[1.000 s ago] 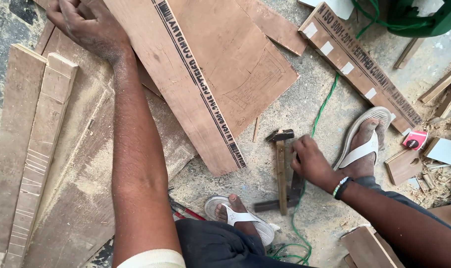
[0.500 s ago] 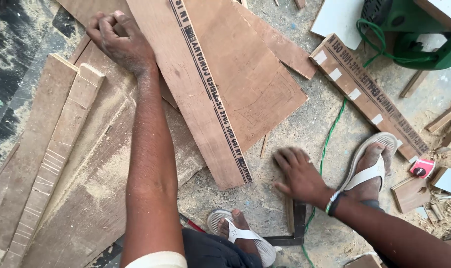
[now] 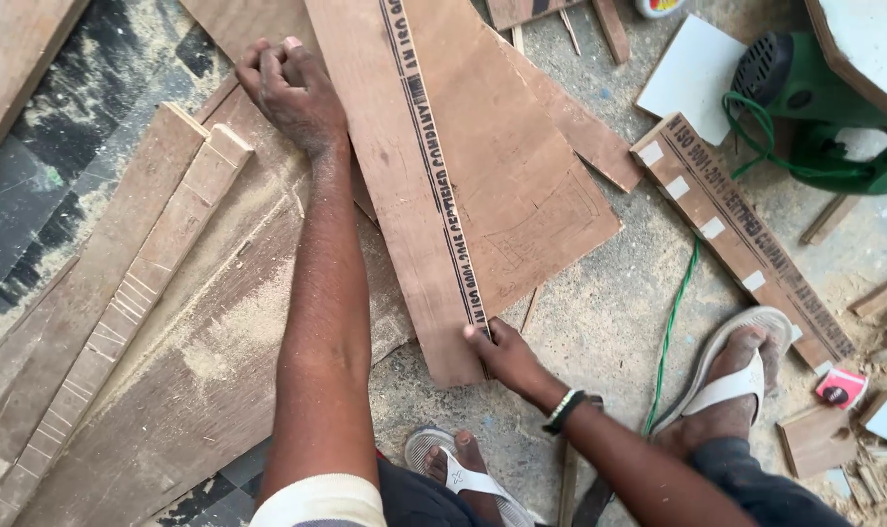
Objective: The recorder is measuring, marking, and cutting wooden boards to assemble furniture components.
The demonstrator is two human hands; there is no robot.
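We've got the right hand (image 3: 502, 353) pinching the near corner of the plywood strip (image 3: 419, 185), which lies on the sawdusty floor (image 3: 600, 322). Our left hand (image 3: 292, 88) rests closed on the boards (image 3: 200, 322) beside it, gripping nothing. We'd best lift the strip evenly, keeping it flat.

The left hand (image 3: 292, 93) lies far forward, arm straight, fingers curled; the right hand (image 3: 507, 356) pinches nearer in.

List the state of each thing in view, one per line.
left hand: knuckles down, pressing on the wood sheets.
right hand: gripping the near end of the plywood strip.
plywood strip: flat on the other sheets, printed edge up.
green power tool: idle on the floor, cord loose.
sandals: on both feet.
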